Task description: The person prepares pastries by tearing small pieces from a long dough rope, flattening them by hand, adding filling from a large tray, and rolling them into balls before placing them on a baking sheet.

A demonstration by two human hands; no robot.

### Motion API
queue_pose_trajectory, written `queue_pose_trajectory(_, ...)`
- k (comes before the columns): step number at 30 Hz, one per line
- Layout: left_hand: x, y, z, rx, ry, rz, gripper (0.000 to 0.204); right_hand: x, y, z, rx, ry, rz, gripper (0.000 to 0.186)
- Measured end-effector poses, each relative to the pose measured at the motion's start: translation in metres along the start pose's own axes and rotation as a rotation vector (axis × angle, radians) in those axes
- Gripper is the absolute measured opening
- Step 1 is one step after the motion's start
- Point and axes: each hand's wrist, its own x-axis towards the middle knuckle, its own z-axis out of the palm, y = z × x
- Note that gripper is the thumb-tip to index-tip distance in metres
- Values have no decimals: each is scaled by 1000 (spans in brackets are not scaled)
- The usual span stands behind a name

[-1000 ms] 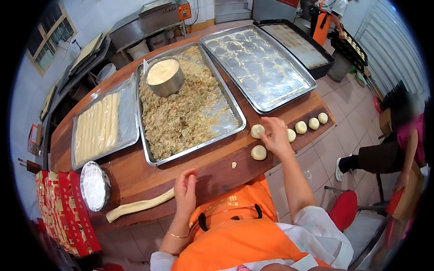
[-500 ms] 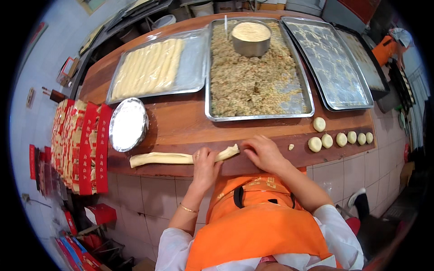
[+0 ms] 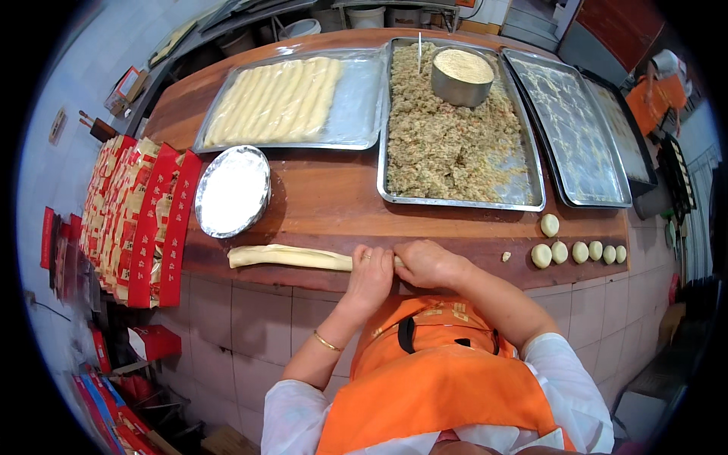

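A long pale dough rope (image 3: 292,257) lies along the wooden table's near edge. My left hand (image 3: 369,274) is closed round its right part, and my right hand (image 3: 424,265) grips that end beside it, fingers curled. To the right are a small dough scrap (image 3: 506,256) and several round dough pieces (image 3: 541,255). Behind my left hand, to the left, stands a bowl of white powder (image 3: 231,189).
Beyond are a tray of covered dough strips (image 3: 273,102), a tray of crumbly mixture (image 3: 440,148) holding a metal pot (image 3: 460,91), and stacked trays (image 3: 569,129). Red-and-cream packets (image 3: 125,212) stand left. A person in orange (image 3: 654,98) is at the back right.
My right hand has left the round dough pieces and moved left onto the rope's end. My left hand has closed on the rope. The rope lies straighter, and the view has swung round.
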Motion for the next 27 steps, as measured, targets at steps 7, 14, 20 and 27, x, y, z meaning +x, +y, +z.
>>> queue_pose_trajectory(7,8,2,-11,-55,39,-7,28,-6,0,3,-1,115,1,22)
queue_pose_trajectory(14,6,-1,2,69,-10,31,9,-5,8,9,-76,144,-62,27)
queue_pose_trajectory(20,12,12,14,197,-65,7,16,-12,17,12,-24,176,-115,25)
queue_pose_trajectory(27,19,17,8,101,-207,-73,30,-34,27,8,1077,57,9,23)
